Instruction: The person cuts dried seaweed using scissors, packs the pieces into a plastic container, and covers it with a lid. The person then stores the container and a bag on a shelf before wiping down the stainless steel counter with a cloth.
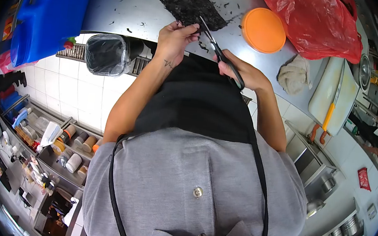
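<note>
Right hand (pixel 241 70) gripping one pair of black-handled metal scissors (pixel 213 43), blades over one black crinkled sheet (pixel 189 3).

Its fingers wrap the handles, elbow bent, blades angled forward and leftward; the left hand (pixel 177 36) reaches from a bent elbow, thumb and fingertips drawn in at the sheet's near edge, though whether they pinch it I cannot tell; the sheet lies flat on the shiny metal table (pixel 127 8), and rightward come one round orange lid (pixel 263 30), one red plastic bag (pixel 316 21), one crumpled beige cloth (pixel 295 75), and one yellow-handled knife (pixel 334 99) on one pale board (pixel 322 91).
</note>
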Demonstrator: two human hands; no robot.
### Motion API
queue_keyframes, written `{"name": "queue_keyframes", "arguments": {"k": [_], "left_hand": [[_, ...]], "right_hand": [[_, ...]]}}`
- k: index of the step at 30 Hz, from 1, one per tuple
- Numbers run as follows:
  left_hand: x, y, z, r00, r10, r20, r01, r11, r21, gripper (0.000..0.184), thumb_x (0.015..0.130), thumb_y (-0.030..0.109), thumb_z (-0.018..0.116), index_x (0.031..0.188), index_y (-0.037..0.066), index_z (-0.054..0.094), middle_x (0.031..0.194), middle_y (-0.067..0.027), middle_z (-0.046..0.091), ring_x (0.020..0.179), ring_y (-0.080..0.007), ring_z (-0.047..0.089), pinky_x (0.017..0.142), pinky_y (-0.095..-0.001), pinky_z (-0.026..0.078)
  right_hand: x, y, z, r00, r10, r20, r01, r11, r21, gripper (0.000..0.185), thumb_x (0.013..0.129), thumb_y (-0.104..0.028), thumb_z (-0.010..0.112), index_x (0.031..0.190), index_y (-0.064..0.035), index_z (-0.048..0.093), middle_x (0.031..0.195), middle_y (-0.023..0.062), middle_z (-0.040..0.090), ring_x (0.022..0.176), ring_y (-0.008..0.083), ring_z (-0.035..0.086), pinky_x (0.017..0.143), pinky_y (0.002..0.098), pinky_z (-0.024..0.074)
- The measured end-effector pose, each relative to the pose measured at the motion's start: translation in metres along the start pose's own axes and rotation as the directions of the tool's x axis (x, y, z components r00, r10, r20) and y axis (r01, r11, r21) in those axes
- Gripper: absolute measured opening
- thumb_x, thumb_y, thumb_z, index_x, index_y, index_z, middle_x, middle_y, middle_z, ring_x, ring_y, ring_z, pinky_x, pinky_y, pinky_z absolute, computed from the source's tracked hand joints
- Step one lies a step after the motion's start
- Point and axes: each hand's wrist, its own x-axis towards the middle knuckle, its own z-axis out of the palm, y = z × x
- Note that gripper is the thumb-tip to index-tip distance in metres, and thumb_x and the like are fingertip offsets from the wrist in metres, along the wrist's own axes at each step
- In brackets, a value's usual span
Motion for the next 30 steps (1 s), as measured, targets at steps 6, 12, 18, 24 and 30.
{"name": "queue_keyframes", "arguments": {"k": [6,12,18,24,30], "left_hand": [[0.007,0.007,-0.011,1.000,0.014,-0.002,-0.014,1.000,0.001,0.026,0.083,-0.005,0.073,0.077,0.008,0.052,0.080,-0.0083,0.065,0.071,-0.0180,0.065,0.067,-0.0281,0.054],[0.004,0.004,-0.012,0.998,-0.050,0.025,0.050,0.998,0.029,0.024,0.082,-0.003,0.074,0.078,0.007,0.053,0.084,-0.0104,0.067,0.072,-0.0181,0.065,0.068,-0.0287,0.053],[0.011,0.012,-0.015,0.997,-0.078,0.020,0.076,0.996,0.054,0.017,0.084,0.001,0.074,0.089,0.000,0.058,0.089,-0.0117,0.069,0.071,-0.0180,0.065,0.066,-0.0309,0.053],[0.018,0.030,-0.005,0.999,-0.044,-0.011,0.046,0.974,0.222,0.022,0.084,0.006,0.076,0.098,-0.002,0.062,0.097,-0.0126,0.070,0.080,-0.0202,0.068,0.070,-0.0325,0.055],[0.016,0.021,0.000,0.999,0.023,0.022,-0.025,0.995,0.100,0.022,0.087,0.003,0.071,0.106,-0.004,0.063,0.105,-0.0119,0.070,0.092,-0.0221,0.068,0.082,-0.0359,0.054]], "right_hand": [[-0.010,0.003,-0.012,0.994,0.010,0.107,-0.005,0.999,-0.052,0.066,0.097,-0.064,0.047,0.122,-0.0028,0.053,0.096,0.0073,0.057,0.092,0.0163,0.056,0.085,0.0285,0.0434],[0.007,0.000,-0.014,0.991,0.120,0.068,-0.123,0.991,0.055,0.064,0.093,-0.068,0.050,0.106,-0.0061,0.057,0.080,0.0022,0.054,0.076,0.0108,0.053,0.066,0.0253,0.0429],[0.027,0.019,0.002,0.995,0.079,-0.055,-0.076,0.996,0.054,0.055,0.096,-0.057,0.056,0.109,-0.0045,0.057,0.076,0.0002,0.051,0.070,0.0091,0.051,0.061,0.0236,0.0408],[0.015,0.002,0.001,0.998,0.039,-0.049,-0.037,0.998,0.042,0.057,0.095,-0.059,0.056,0.109,-0.0037,0.057,0.081,0.0050,0.055,0.081,0.0147,0.055,0.075,0.0270,0.0440],[0.008,-0.002,-0.002,0.999,0.038,0.013,-0.038,0.999,-0.006,0.059,0.098,-0.058,0.049,0.127,-0.0074,0.052,0.090,0.0014,0.052,0.080,0.0101,0.050,0.070,0.0232,0.0416]]}}
